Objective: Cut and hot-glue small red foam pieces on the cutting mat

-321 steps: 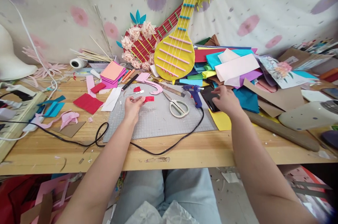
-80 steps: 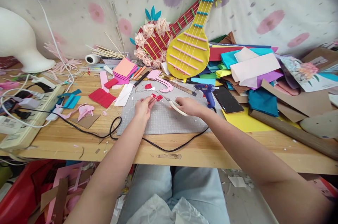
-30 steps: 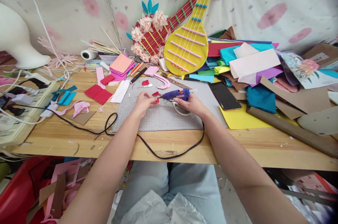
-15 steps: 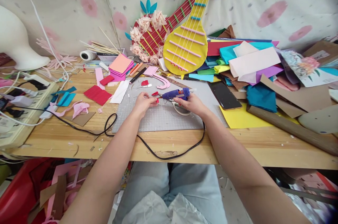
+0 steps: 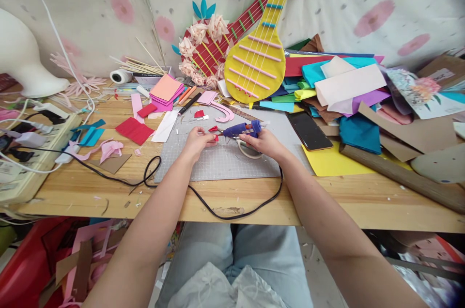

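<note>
A: Where is the work held?

B: On the grey mat (image 5: 225, 160). The left hand (image 5: 196, 141) pinches a red paper piece (image 5: 214, 130); the right hand (image 5: 265, 143) grips the glue gun (image 5: 241, 130), nozzle at the piece.

A: Technique?

B: Keep fingertips off the nozzle; apply a small bead.

A: Clearance?

B: Scissors (image 5: 249, 150) lie under the gun; the cord (image 5: 218, 208) loops over the mat's near edge; a phone (image 5: 308, 131) lies right of the mat.

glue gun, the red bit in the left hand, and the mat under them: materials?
Glue gun: glossy blue plastic, likely; it shines. Red piece: probably matte paper or foam sheet, too small to tell. Cutting mat: grey, matte, faint grid, probably vinyl or rubber.
</note>
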